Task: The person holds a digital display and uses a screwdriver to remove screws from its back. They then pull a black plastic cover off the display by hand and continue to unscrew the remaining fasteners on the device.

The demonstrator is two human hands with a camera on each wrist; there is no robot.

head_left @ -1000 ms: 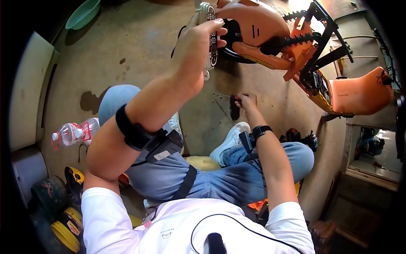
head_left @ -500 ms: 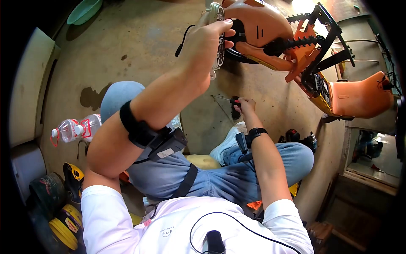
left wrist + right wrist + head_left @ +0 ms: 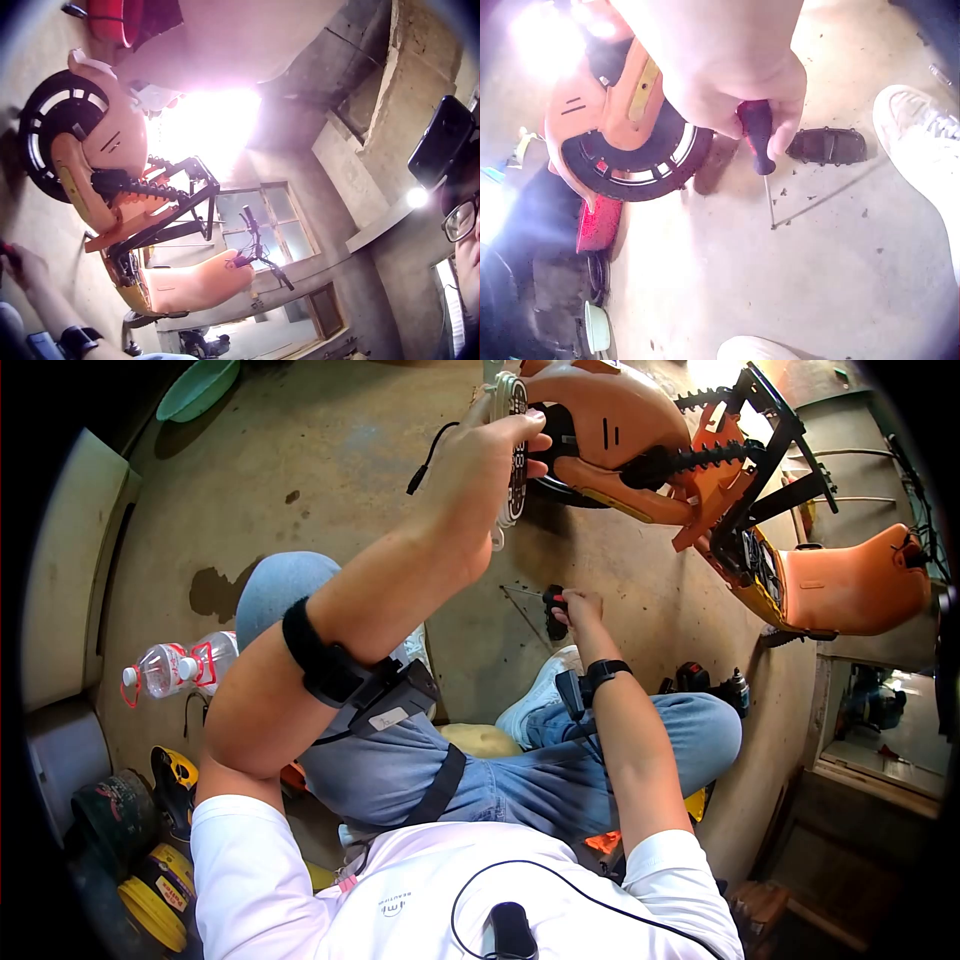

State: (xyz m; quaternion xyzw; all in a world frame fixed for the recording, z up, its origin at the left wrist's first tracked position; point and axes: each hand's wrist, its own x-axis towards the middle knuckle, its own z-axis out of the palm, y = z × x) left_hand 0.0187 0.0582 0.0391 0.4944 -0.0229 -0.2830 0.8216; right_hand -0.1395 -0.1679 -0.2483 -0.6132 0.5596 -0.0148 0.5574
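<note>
In the head view, my left hand (image 3: 468, 460) is raised at the top centre and grips an oval, white-rimmed panel (image 3: 515, 455) with a circuit-like pattern. A black cable (image 3: 428, 462) with a plug hangs beside that hand. Lower down, near the floor, my right hand (image 3: 583, 608) holds a red and black screwdriver (image 3: 757, 135) by its handle. Its shaft points down in the right wrist view, the tip right at a small dark speck on the floor. A dark oval cover (image 3: 829, 146) lies close to the handle. The left wrist view does not show the left hand's grip.
An orange electric scooter (image 3: 610, 420) with black springs stands at upper right. Several dark bits like screws (image 3: 784, 192) dot the floor. Bottles (image 3: 160, 670) lie left, a green basin (image 3: 198, 390) far back, and a red-black tool (image 3: 692, 678) beside the right knee.
The black cable shows farther out from my left hand, its plug now hanging in view. Both hands keep their grips, with the view shifted slightly.
</note>
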